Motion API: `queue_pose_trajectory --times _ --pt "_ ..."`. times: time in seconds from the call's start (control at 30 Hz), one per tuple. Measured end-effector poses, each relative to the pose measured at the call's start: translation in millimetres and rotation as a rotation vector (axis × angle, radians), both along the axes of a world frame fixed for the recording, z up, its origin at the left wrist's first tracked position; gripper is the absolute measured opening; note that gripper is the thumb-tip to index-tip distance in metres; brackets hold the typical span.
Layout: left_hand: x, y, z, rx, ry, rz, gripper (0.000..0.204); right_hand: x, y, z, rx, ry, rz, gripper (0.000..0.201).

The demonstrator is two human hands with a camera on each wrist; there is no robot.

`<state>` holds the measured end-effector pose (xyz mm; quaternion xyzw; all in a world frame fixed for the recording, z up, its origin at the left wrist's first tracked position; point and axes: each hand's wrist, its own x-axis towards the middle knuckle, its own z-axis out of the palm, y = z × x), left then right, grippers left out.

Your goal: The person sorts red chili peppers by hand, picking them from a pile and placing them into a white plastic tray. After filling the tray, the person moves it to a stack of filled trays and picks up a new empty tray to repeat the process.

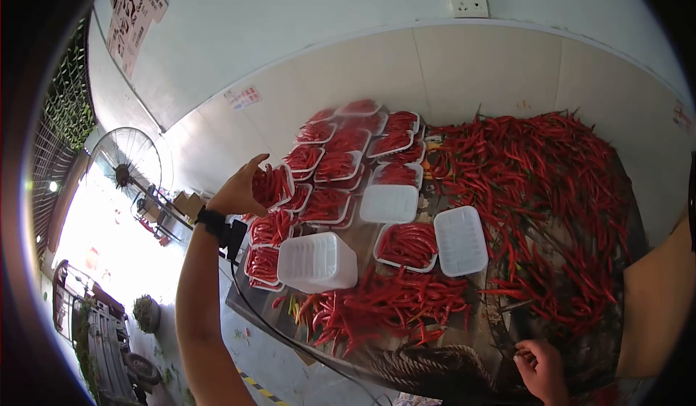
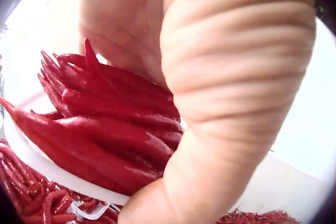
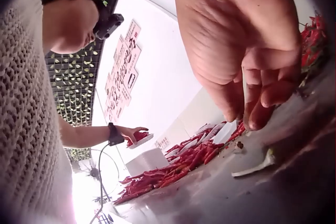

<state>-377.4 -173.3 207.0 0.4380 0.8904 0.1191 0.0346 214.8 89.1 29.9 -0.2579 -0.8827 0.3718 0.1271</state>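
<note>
My left hand [image 1: 235, 190] grips a white tray [image 2: 68, 175] heaped with red chili peppers [image 2: 121, 129], raised at the left side of the table. In the left wrist view, the thumb lies along the near edge of the tray while the palm covers part of the chilies. Filled trays [image 1: 272, 226] sit just below that hand. By the table's front edge hangs my right hand [image 1: 542, 372], its fingers loosely curled with nothing visible between them. Under it, in the right wrist view, a pale stem-like scrap [image 3: 254, 165] lies on the tabletop.
A stack of white trays [image 1: 308, 262] stands front left, beside loose chilies [image 1: 391, 304]. Two bare trays, one upright-looking [image 1: 462, 241], flank a filled one [image 1: 407, 246]. A large chili pile [image 1: 529, 159] covers the right. Rope [image 1: 428, 362] lies at the front; a cable [image 1: 272, 326] trails from the left wrist.
</note>
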Motion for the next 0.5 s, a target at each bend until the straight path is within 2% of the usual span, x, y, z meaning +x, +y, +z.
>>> queue_pose_trajectory --times 0.2,0.3,0.5 --pt "-49 13 -32 -0.006 -0.069 -0.049 0.118 -1 -2 -1 0.012 -0.042 -0.079 0.023" --pt "-68 27 -45 -0.138 -0.119 0.02 0.117 -4 -4 -2 0.03 -0.057 -0.093 0.022" --pt "-62 48 -54 -0.234 -0.018 -0.052 0.109 -12 1 -3 0.013 -0.071 -0.12 0.023"
